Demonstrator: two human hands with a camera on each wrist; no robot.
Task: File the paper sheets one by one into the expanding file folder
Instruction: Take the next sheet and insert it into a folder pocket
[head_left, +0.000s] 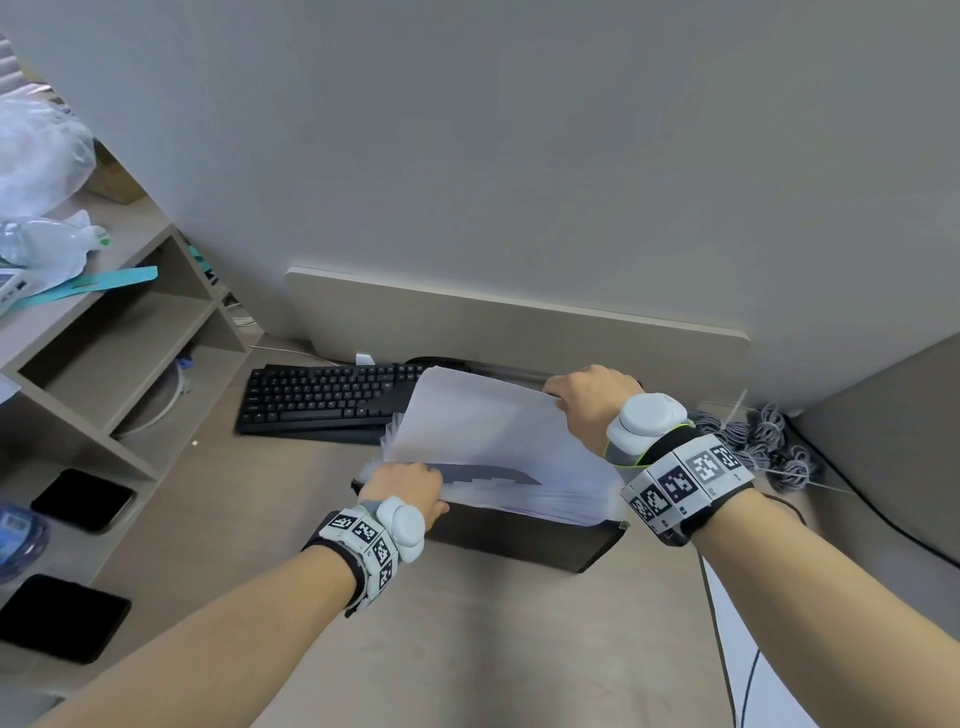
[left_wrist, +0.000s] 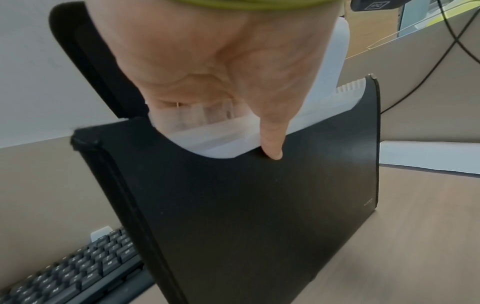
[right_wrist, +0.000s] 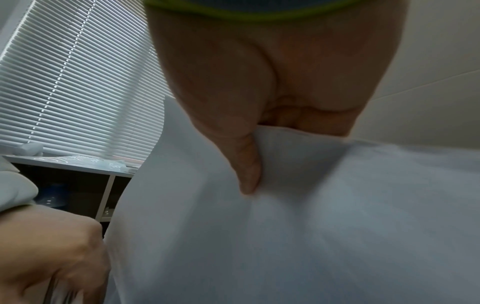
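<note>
A black expanding file folder (head_left: 524, 538) (left_wrist: 246, 216) stands upright on the desk with its translucent white dividers (left_wrist: 207, 131) fanned open. My left hand (head_left: 408, 486) (left_wrist: 207, 67) grips its near top edge, thumb down the black front wall and fingers inside among the dividers. My right hand (head_left: 587, 400) (right_wrist: 262, 98) pinches the top right edge of a white paper sheet (head_left: 483, 423) (right_wrist: 285, 226). The sheet leans over the open folder, its lower edge down in the pockets. More white sheets (head_left: 758, 654) (left_wrist: 428, 156) lie flat on the desk at the right.
A black keyboard (head_left: 322, 400) (left_wrist: 64, 273) lies just behind the folder on the left. Coiled grey cable (head_left: 763, 441) sits at the right rear. A shelf unit (head_left: 104, 374) with two black phones (head_left: 83, 499) stands at the left. A beige partition (head_left: 519, 327) backs the desk.
</note>
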